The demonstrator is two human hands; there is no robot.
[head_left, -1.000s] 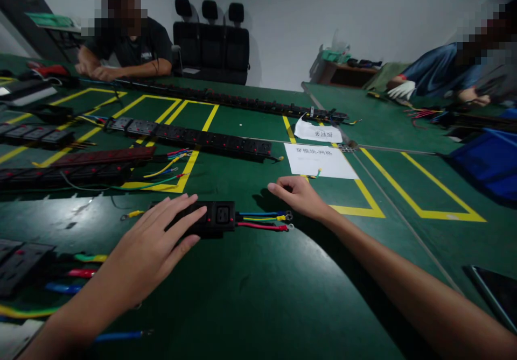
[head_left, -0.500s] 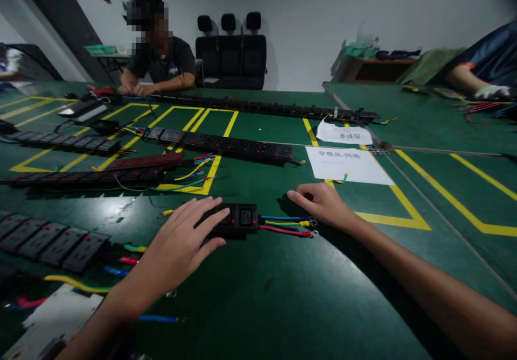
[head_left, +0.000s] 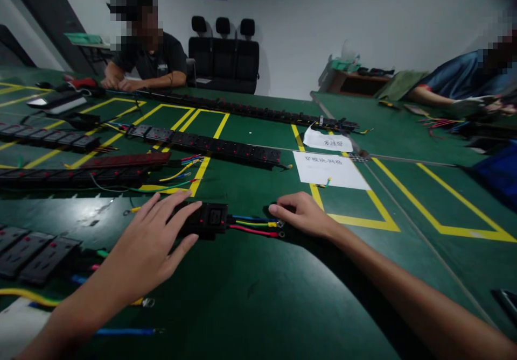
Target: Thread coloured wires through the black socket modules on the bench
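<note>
My left hand (head_left: 159,231) lies with fingers spread over a short black socket strip (head_left: 214,217), covering its left part. From the strip's right end run a blue wire (head_left: 246,218), a green-yellow wire (head_left: 252,224) and a red wire (head_left: 254,231), tipped with ring terminals. Another ring-ended wire (head_left: 131,210) shows past the strip's left end. Just beyond the wire tips, my right hand (head_left: 305,213) is against the green table (head_left: 258,295), its fingers curled in and thumb pointing left. What its fingers hold, if anything, is hidden.
Longer socket strips (head_left: 205,145) lie at the left and across the back. Paper signs (head_left: 331,169) lie beyond my right hand. At lower left are another strip (head_left: 44,258) and loose wires. One co-worker (head_left: 149,58) sits opposite, another (head_left: 448,91) at far right.
The view has shifted to the right, so most things appear further left. Both hands keep nearly the same pose beside the socket strip. The right co-worker's hands have moved.
</note>
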